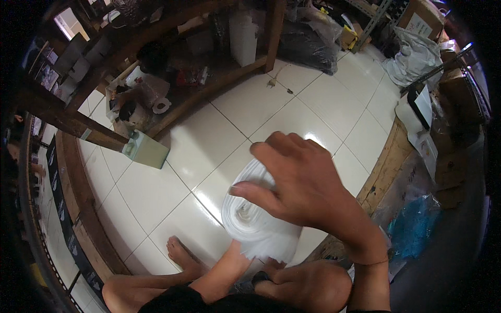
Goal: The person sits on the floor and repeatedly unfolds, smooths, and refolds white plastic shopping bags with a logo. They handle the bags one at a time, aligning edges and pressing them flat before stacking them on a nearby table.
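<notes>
A thick roll of thin white sheet, its wound layers showing in a spiral at the near end, is held up above the floor between my legs. My left hand reaches up under it from below and carries it; the fingers are hidden behind the roll and its loose, ragged lower edge. Over the roll's upper right side is my right hand, palm down. Its thumb lies across in front of the wound end, well apart from the bent fingers. Whether its palm touches the sheet cannot be made out.
White floor tiles surround me. A pale green jerrycan stands by a wooden shelf crowded with goods. Dark bagged goods lie at the back. On the right are a wooden beam, a grey-white sack and blue plastic-wrapped material.
</notes>
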Demonstrator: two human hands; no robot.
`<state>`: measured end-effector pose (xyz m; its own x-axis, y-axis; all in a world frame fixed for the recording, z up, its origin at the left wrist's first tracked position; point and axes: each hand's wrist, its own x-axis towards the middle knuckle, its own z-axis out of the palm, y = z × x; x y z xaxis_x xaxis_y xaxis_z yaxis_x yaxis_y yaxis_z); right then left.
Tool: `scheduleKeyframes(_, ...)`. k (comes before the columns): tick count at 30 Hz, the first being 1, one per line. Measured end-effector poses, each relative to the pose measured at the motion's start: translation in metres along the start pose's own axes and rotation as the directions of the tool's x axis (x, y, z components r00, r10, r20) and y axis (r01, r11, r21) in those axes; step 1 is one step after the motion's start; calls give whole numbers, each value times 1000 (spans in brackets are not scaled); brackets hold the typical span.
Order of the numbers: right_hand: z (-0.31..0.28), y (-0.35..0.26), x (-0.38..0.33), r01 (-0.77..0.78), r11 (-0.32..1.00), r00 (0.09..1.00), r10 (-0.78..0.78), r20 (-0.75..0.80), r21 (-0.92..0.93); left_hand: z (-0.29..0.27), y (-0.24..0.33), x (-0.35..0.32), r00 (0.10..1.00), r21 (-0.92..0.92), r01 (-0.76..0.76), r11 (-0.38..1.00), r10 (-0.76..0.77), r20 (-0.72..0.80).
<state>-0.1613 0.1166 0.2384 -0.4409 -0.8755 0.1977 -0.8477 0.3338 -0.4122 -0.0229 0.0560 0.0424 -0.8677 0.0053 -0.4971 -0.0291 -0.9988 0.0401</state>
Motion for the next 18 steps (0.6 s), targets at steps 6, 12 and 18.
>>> scheduleKeyframes(6, 6, 19, -18, -184, 963, 970, 210, 121, -196, -19, -22, 11, 995, 44, 79, 996, -81, 59)
scheduleKeyframes(12, -21, 6, -23, -145, 963, 986, 161, 53, -225, 8, -19, -5, 986, 166, 155, 974, -162, 32)
scheduleKeyframes(18, 40, -5, -2, 111, 966, 988, -82, 132, -232, 33, -13, -22, 979, 369, 205, 907, -194, -66)
